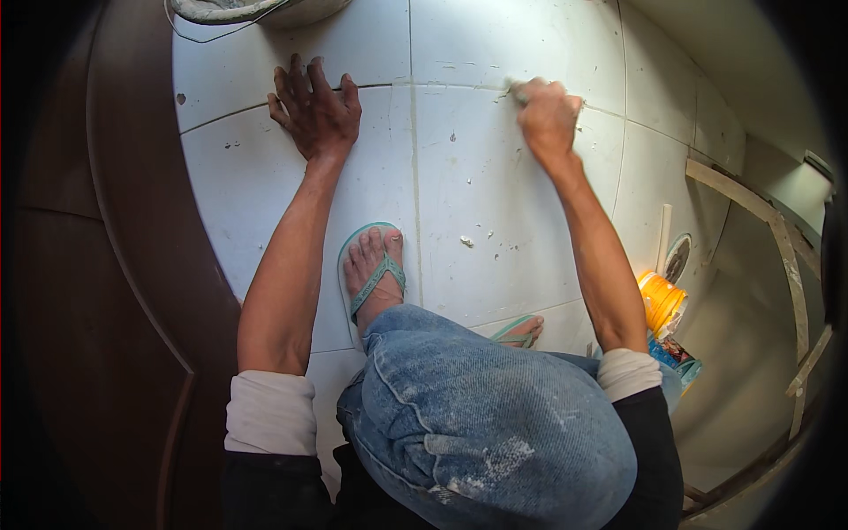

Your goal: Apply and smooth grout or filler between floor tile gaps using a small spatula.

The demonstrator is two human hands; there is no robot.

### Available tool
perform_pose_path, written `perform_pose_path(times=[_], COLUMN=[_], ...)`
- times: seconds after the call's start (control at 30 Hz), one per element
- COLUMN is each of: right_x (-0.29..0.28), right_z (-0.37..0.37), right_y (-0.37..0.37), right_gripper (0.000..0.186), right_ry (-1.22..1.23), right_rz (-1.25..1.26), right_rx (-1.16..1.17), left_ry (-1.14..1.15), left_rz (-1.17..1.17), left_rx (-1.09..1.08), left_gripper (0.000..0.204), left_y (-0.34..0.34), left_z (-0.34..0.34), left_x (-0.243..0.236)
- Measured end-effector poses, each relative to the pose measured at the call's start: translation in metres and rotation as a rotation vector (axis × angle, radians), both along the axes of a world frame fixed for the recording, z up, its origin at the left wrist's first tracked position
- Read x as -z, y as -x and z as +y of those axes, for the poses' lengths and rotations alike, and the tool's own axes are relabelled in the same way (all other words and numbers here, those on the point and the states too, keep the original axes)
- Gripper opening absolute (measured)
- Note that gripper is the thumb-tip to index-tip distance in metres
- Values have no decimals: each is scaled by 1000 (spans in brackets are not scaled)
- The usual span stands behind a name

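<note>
My left hand (314, 115) rests with spread fingers on the white tiled floor (477, 194), across a dark joint line below a grout-smeared bucket (243, 12) at the top. My right hand (546, 124) is closed on a small pale object (516, 88), blurred, at the joint between tiles right of centre; what it is I cannot make out. Pale filler runs along some joints, and small white crumbs (466, 240) lie on the tiles. My left foot in a green flip-flop (371, 274) stands between my arms, below my hands.
A dark brown wooden panel (88, 309) borders the tiles on the left. At right are a yellow tub (661, 302), a blue-and-teal container (671, 356), a pale stick (663, 238) and a tape-marked frame (733, 185). My other flip-flop (517, 332) shows behind my denim-covered knee.
</note>
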State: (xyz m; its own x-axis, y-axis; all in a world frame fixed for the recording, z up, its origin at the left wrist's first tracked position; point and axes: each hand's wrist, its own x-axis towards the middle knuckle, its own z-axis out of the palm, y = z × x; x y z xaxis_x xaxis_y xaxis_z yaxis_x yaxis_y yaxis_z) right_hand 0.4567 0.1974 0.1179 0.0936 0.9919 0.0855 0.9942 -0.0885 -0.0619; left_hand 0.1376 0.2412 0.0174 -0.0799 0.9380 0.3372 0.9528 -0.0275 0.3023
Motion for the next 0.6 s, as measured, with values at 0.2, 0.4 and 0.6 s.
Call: perform_pose_path(times=[0.2,0.4,0.6], right_x=[-18,-8,-18], right_z=[-37,-11,-35], right_y=[31,-17,-12], right_gripper=[31,32,31], right_ry=[227,164,208], right_rz=[12,-135,-22], right_rx=[-101,-78,-158], left_ry=[4,-24,-22], left_rz=[39,18,25], left_rx=[-17,7,-5], left_gripper=[53,53,53], left_y=[14,3,13], left_z=[-1,0,-1], left_x=[0,6,3])
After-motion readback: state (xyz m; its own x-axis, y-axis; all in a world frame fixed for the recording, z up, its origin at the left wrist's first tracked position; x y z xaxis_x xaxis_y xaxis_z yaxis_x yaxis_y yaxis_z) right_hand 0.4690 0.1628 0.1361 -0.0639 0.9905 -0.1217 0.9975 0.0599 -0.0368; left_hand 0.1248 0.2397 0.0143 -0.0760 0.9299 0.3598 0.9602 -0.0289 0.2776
